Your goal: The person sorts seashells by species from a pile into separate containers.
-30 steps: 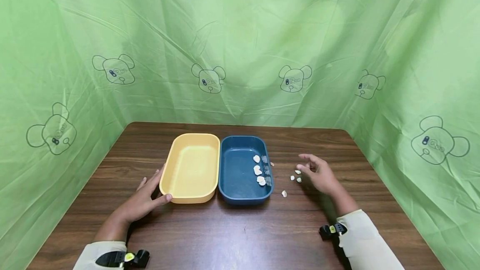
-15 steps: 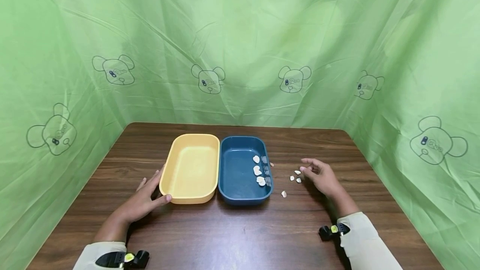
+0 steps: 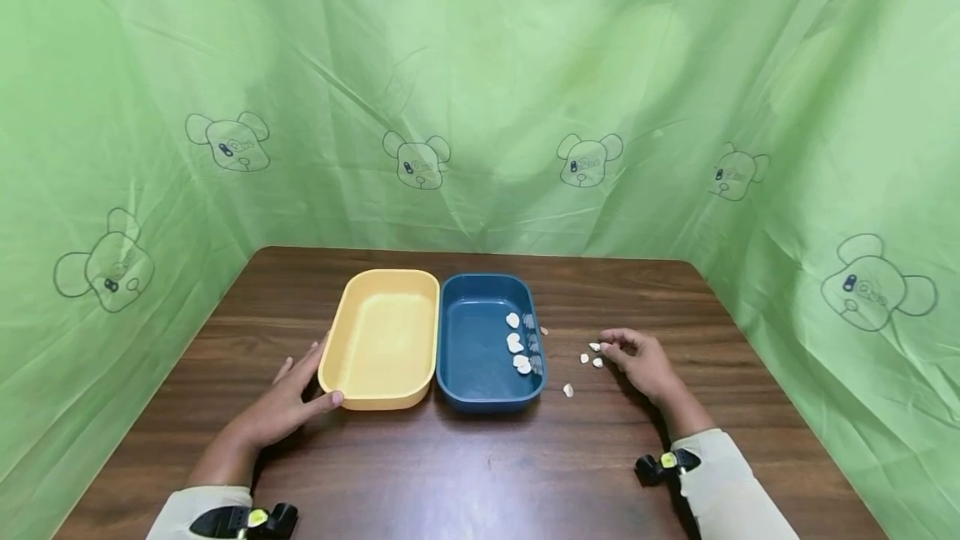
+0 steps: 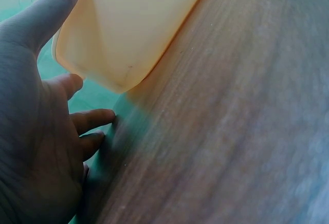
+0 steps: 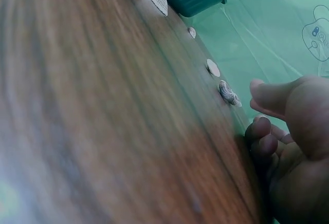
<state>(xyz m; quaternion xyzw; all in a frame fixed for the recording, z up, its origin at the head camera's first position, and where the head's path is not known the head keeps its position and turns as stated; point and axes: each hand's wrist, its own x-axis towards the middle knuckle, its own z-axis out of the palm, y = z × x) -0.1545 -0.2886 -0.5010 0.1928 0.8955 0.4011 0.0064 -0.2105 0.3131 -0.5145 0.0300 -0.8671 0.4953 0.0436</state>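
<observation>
My left hand rests against the near left corner of a yellow tray, thumb on its rim and the other fingers spread along its side; the left wrist view also shows this tray. My right hand is low over the table, thumb and forefinger tips right at a small white shell. Two more shells lie beside it, a white one and another. In the right wrist view a ridged shell sits just ahead of the thumb. Whether the fingertips touch any shell is hidden.
A blue tray stands right of the yellow one, with several white shells along its right side. A single shell lies near its front right corner, and a small pinkish one beside its right wall. Green cloth surrounds the wooden table.
My right hand has come down and slightly nearer to me, its forefinger lowering toward the shell by the thumb. The left hand and both trays have stayed in place.
</observation>
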